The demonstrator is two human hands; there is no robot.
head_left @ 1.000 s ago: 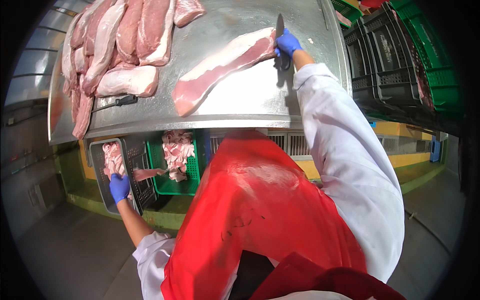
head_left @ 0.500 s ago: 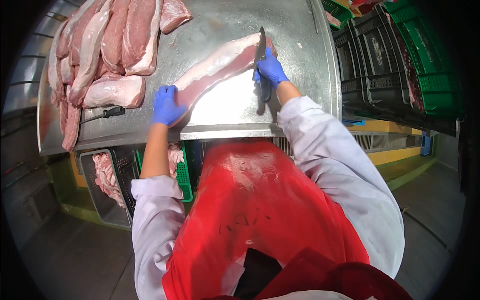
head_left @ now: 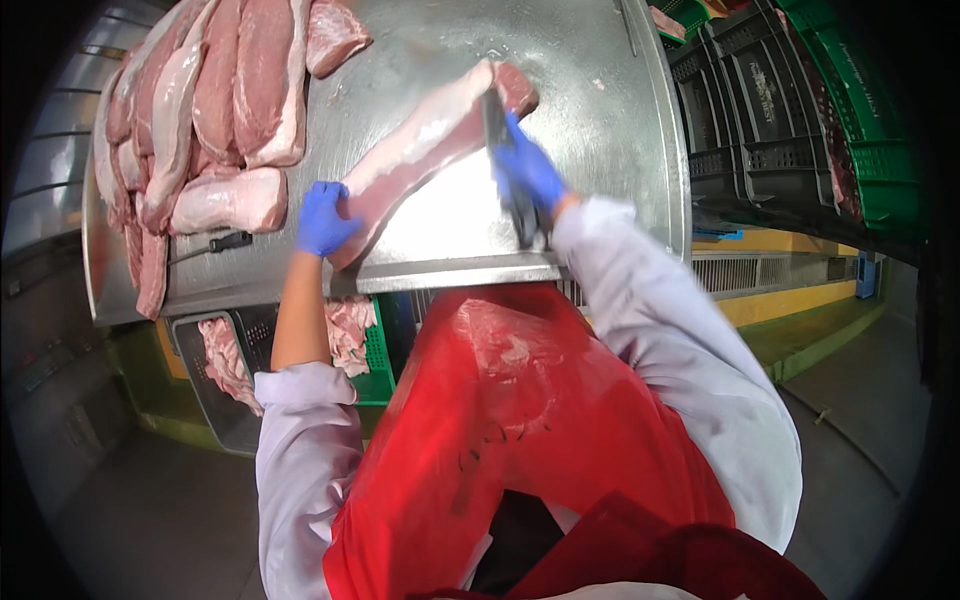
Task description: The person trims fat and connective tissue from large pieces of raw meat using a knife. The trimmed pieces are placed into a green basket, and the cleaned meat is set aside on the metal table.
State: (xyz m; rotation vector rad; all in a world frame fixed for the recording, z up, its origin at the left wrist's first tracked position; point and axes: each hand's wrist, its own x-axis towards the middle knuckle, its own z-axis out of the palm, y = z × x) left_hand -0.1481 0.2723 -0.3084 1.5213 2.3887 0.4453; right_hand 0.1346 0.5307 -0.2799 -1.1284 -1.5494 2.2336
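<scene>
A long pork loin (head_left: 420, 150), pale fat along one side and pink meat along the other, lies slantwise across the steel table. My left hand (head_left: 327, 218), in a blue glove, grips its near left end. In my right hand (head_left: 532, 168), also gloved in blue, is a dark-handled knife (head_left: 494, 118). The blade, smeared by motion, lies over the loin close to its far right end; whether it cuts into the meat, I cannot tell. Beyond the blade shows a darker red end of the loin.
Several pork loins (head_left: 215, 90) are piled at the table's left, with a dark-handled tool (head_left: 229, 241) beside them. Below the table's edge (head_left: 460, 272) stand a grey crate (head_left: 195, 375) and a green crate (head_left: 375, 365) holding meat pieces. Black crates (head_left: 745, 110) stand at the right.
My right hand and the knife have shifted left and slightly nearer, uncovering the loin's red far end. My left hand keeps its grip on the near end. The whole view has shifted slightly.
</scene>
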